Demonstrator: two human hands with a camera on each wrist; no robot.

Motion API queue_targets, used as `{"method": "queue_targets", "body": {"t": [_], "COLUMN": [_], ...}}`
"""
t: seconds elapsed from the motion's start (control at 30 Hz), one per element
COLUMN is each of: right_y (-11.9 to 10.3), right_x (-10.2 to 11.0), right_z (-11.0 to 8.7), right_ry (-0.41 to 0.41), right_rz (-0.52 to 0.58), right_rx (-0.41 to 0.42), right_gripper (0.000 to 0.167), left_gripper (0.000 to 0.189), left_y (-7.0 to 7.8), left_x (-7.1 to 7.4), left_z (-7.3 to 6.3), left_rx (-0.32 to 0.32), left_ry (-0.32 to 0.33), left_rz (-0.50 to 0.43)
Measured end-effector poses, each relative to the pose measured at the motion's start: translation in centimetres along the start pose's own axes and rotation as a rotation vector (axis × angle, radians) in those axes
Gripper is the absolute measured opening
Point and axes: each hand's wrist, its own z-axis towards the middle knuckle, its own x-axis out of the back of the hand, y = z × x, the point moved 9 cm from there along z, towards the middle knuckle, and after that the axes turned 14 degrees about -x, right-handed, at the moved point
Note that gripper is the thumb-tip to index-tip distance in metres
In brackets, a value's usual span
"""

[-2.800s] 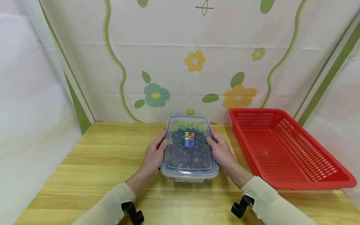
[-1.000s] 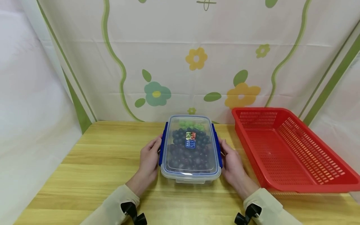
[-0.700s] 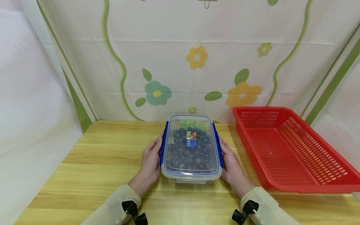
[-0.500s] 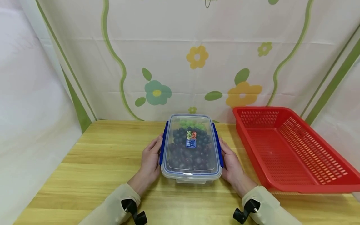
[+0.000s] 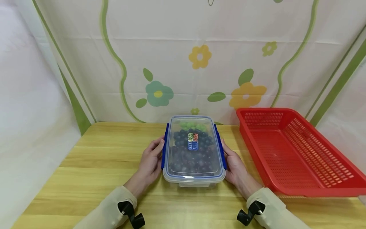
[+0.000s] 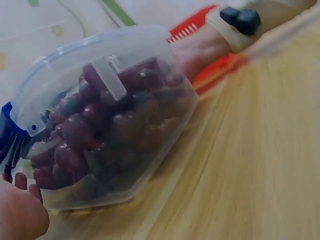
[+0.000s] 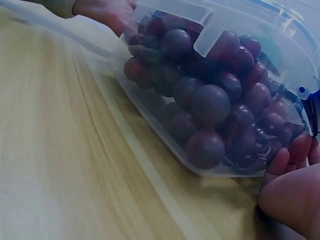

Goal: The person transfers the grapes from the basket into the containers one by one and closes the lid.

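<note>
A clear food container (image 5: 193, 181) with a blue-rimmed lid (image 5: 197, 162) stands on the wooden table, and its blue side latches (image 5: 219, 146) stick outward. Through the plastic show dark grapes (image 7: 210, 102) at the near end, smaller dark fruit, and green grapes (image 5: 193, 125) at the far end. My left hand (image 5: 148, 160) lies along the left latch. On the other side my right hand (image 5: 235, 167) lies along the right latch. In both wrist views the fingertips reach up against the container's wall beneath a latch. Part of each hand's fingers is hidden behind the latch.
A red slotted basket (image 5: 294, 156) stands on the right of the wooden table (image 5: 100, 152), close to my right forearm. Behind the table hangs a white cloth (image 5: 177, 28) printed with flowers. Each sleeve cuff carries a black mount (image 5: 131, 214).
Both thumbs have left the lid's edges and my hands have moved outward and lower. The blue latches, not visible at first, now stick out. Over the last half second the view shifts slightly.
</note>
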Motion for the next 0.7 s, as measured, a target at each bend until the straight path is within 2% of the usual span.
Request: {"method": "queue_targets", "body": {"t": [0.53,0.7], "right_y": [0.31,-0.17], "right_x": [0.53,-0.12], "right_z": [-0.76,-0.67], "right_ry": [-0.010,-0.014], "right_rz": [0.020,-0.041], "right_rx": [-0.011,0.006], "right_gripper": [0.039,0.038], "left_gripper": [0.041,0.044], "left_y": [0.18,0.60], "left_x": [0.18,0.31], "left_z": [0.13,0.46], "left_rx": [0.007,-0.018], "left_ry": [0.047,0.078], "left_rz": [0.153,0.198]}}
